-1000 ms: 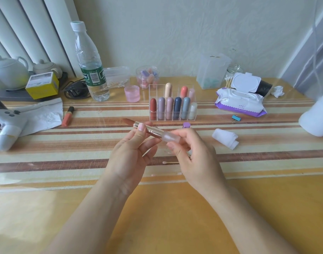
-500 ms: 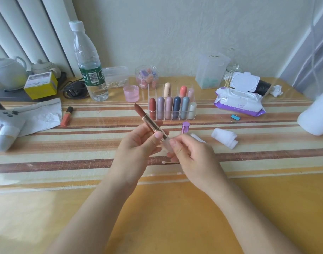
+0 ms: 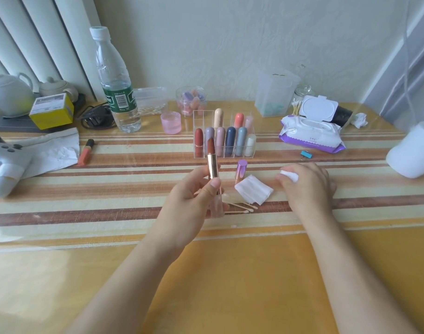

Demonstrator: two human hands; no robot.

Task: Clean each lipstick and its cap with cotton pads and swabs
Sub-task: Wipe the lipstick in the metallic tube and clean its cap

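My left hand holds an uncapped lipstick upright, its brown-red bullet raised above a gold tube. My right hand rests on the table to the right, fingers closed on a folded white cotton pad. Between the hands lie another cotton pad, a few cotton swabs and a purple cap standing upright. Behind them a clear organizer holds several capped lipsticks.
A wet-wipe pack with its lid open sits back right, a white rounded object far right. A water bottle, pink cup, clear jar, orange lipstick, paper and teapots stand at the left and back.
My right hand let go of the lipstick's base and moved right onto the cotton pad. My left hand turned the lipstick from slanted to upright.
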